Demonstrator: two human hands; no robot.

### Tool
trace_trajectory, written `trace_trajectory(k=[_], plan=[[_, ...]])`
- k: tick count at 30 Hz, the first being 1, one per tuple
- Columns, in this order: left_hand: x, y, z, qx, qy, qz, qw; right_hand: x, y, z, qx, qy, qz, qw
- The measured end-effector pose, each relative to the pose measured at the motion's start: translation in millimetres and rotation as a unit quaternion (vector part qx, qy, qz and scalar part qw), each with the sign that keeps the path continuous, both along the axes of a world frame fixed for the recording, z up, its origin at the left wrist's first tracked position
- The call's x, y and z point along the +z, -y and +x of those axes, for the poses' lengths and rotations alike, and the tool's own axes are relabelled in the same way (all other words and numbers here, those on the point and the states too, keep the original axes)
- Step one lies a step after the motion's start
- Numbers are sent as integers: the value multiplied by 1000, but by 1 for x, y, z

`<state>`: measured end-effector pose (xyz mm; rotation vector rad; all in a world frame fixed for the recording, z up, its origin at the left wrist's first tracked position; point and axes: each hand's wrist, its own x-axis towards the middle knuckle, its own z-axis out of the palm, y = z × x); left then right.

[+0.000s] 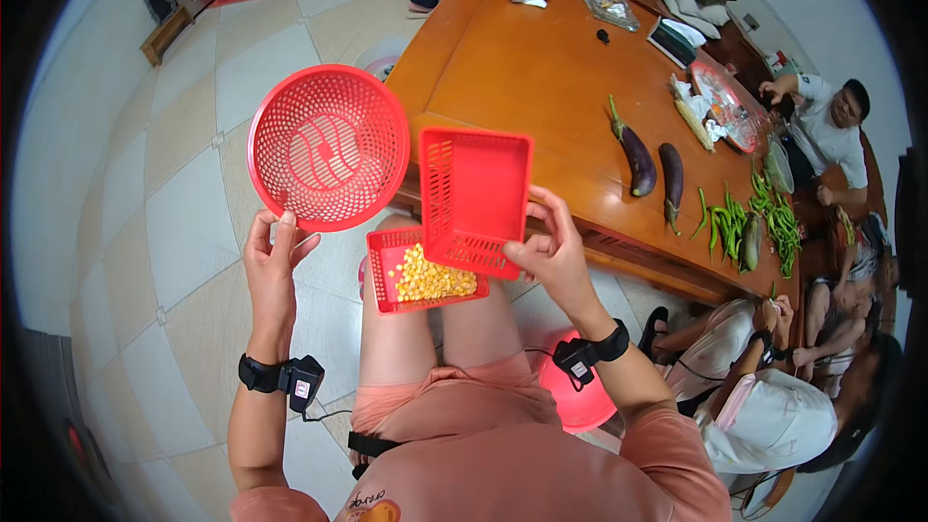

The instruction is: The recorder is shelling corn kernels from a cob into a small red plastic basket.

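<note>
My left hand (pixel 273 243) grips the near rim of a round red plastic colander (pixel 328 147), held up with its inside facing me; I see nothing in it. In my right hand (pixel 547 239) is a rectangular red plastic basket (pixel 489 196) with slotted walls, pinched at its lower right side and tipped so its bare inside shows. Across my thighs rests a second rectangular red basket (pixel 428 307). Loose yellow corn kernels (pixel 433 277) are spread in it. The raised basket covers part of this lower one's upper right corner.
On the wooden table (pixel 507 80) lie two eggplants (pixel 633 159), green peppers (pixel 732 221), a corn cob (pixel 694 125), a tissue box (pixel 674 41) and a red tray (pixel 725 109). A pink bucket (pixel 580 399) stands by my right side. Several people sit along the right.
</note>
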<state>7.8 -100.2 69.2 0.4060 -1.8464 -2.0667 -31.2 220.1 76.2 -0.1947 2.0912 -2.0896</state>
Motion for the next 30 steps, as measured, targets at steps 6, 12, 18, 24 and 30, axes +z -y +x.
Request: trace_trajectory(k=[6, 12, 18, 24, 30], plan=[[13, -16, -57, -100, 29, 112, 988, 6, -35, -65, -68, 9, -3, 998], [3, -37, -132, -167, 65, 227, 957, -6, -57, -126, -97, 46, 57, 993], [-8, -62, -172, -188, 85, 227, 952, -17, -59, -148, -111, 33, 24, 993], [-6, -71, -180, -199, 70, 240, 948, -16, -59, -148, -116, 9, 23, 993], [-4, -71, -174, -203, 73, 202, 955, -13, -61, -144, -103, 14, 48, 993]])
